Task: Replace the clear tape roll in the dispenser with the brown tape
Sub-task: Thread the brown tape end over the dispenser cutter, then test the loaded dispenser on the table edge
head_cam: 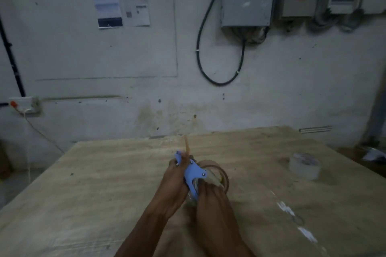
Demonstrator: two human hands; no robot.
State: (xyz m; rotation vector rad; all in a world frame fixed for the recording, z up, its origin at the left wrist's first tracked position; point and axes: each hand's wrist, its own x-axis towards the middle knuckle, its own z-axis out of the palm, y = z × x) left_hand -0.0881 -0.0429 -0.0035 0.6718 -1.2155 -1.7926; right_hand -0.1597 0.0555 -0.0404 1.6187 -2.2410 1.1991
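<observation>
Over the middle of the table I hold a blue tape dispenser. My left hand grips its left side near the front end. A brown tape roll sits at the dispenser's right side, and my right hand is closed on the roll from below. A strip of brown tape sticks up from the dispenser's front, beside my left fingers. The clear tape roll lies flat on the table to the right, apart from both hands.
The wooden table reaches to a white wall. White scraps lie on its right part. A socket with a cable is on the wall at left, and electrical boxes with cables hang at top right.
</observation>
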